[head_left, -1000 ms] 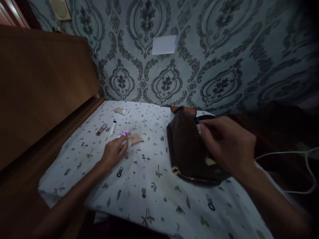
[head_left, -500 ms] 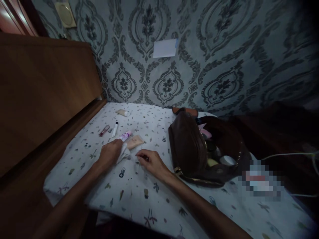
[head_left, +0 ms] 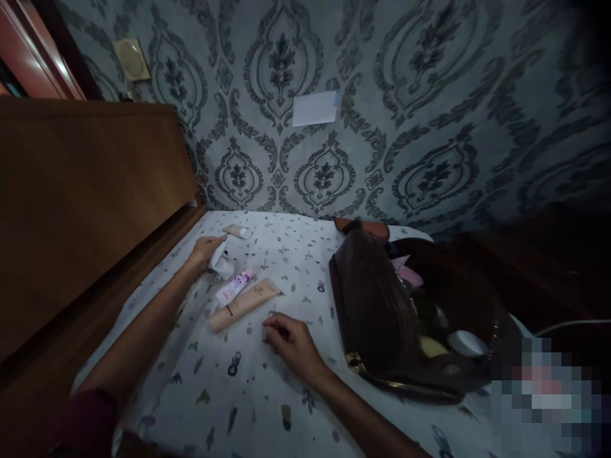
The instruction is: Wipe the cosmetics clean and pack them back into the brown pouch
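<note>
While a soft, crumpled white tissue (head_left: 222,264) is pinched in the fingers of the left hand (head_left: 204,253), left of centre in the frame, the right hand (head_left: 293,346) is held loosely half open at lower centre, its fingers curled and released. Below the tissue, a slim white-and-purple tube (head_left: 235,285) with a glossy look is laid slantwise, just beside a larger, flat-ended beige tube (head_left: 245,305), which is approached closely by the right fingertips. Farther up, near the left hand, a small tan tube (head_left: 235,231) with a white cap is seen. All are carried by a white cloth (head_left: 305,254) printed with small plant motifs. Right of centre, a dark brown, leathery bag (head_left: 370,312), edged by a brass-coloured zip, is left gaping; a round white lid (head_left: 468,343) and a pink item (head_left: 409,275) are seen inside.
</note>
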Demonstrator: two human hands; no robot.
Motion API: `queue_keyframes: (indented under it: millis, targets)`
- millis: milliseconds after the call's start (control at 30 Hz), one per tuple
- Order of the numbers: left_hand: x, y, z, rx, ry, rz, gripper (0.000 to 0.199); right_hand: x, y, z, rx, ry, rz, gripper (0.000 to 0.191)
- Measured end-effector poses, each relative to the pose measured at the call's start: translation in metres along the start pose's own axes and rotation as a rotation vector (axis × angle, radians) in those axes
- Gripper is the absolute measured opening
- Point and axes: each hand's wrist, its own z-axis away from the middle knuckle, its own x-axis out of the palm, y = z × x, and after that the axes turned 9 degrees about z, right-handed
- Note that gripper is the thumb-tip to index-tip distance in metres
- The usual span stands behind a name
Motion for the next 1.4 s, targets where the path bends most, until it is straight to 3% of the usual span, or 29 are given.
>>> queue_keyframes:
  millis: [100,233,367,500,600,667,733,833,933,1033,1167,1267,1333,1400]
  targets:
    - [0.013,0.009,-0.038,0.042,-0.03,-0.176,0.031,-0.001,-0.001,0.0,-0.026,0.0,0.014,0.015]
    - [0.037,0.024,-0.067,0.134,-0.174,-0.43,0.044,-0.004,-0.008,0.002,-0.044,0.012,0.051,0.014]
    - [0.052,0.036,-0.074,0.192,-0.289,-0.607,0.042,-0.005,-0.01,0.002,-0.048,0.022,0.066,0.018]
    - [0.045,0.049,-0.066,0.271,-0.342,-0.664,0.041,-0.004,-0.005,0.001,-0.045,0.048,0.039,0.018]
    - [0.034,0.063,-0.046,0.363,-0.36,-0.604,0.042,-0.002,-0.004,0.002,-0.044,0.098,-0.01,0.016]
    - [0.026,0.074,-0.023,0.431,-0.336,-0.418,0.042,-0.002,-0.005,0.003,-0.06,0.172,-0.004,0.019]
    - [0.018,0.088,0.009,0.454,-0.272,-0.172,0.043,-0.004,-0.009,0.004,-0.105,0.276,0.059,0.033]
    - [0.01,0.108,0.069,0.44,-0.339,0.106,0.039,-0.006,-0.019,0.006,-0.194,0.416,0.176,0.06]
    - [0.012,0.122,0.128,0.395,-0.451,0.226,0.039,-0.005,-0.028,0.01,-0.256,0.409,0.197,0.076]
    - [0.021,0.124,0.167,0.366,-0.539,0.259,0.036,-0.003,-0.032,0.015,-0.27,0.324,0.106,0.071]
    - [0.019,0.122,0.184,0.306,-0.516,0.334,0.047,-0.005,-0.035,0.024,-0.138,0.33,0.066,0.045]
    - [0.005,0.13,0.187,0.256,-0.36,0.358,0.046,-0.009,-0.041,0.03,-0.012,0.364,0.13,0.029]
    - [-0.002,0.14,0.192,0.287,-0.233,0.358,0.035,-0.009,-0.044,0.033,-0.043,0.34,0.214,0.028]
    - [-0.002,0.148,0.197,0.373,-0.195,0.327,0.029,-0.006,-0.043,0.035,-0.155,0.287,0.342,0.027]
